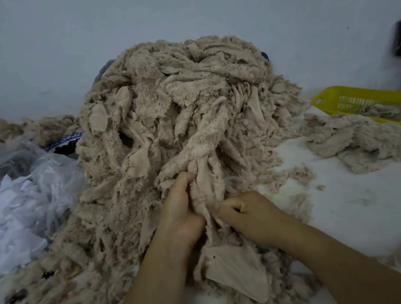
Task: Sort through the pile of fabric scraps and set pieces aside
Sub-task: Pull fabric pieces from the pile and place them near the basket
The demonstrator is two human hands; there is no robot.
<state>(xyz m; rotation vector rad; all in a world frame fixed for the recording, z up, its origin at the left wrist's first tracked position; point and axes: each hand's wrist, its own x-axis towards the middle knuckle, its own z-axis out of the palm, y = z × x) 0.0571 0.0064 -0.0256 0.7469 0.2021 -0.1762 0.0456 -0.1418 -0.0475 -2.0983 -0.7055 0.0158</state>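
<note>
- Head view: a tall heap of beige fluffy fleece scraps [173,108] fills the middle of the white tabletop [351,205]. Its far side and whatever lies beneath are hidden.
- Crumpled clear plastic bags [18,189] lie to the left; their contents are hard to make out.
- A yellow slotted plastic basket [340,97], cut off at the right edge, holds some scraps. A smaller flat stack of beige pieces [358,142] lies against its near rim, likely those set aside.
- The left hand [177,209] and right hand [250,212] both curl their fingers round one long beige scrap with smooth backing [206,185] at the heap's near foot.
- Likely step: freeing that piece. Next it must be tugged clear of tangled neighbours and carried right.
</note>
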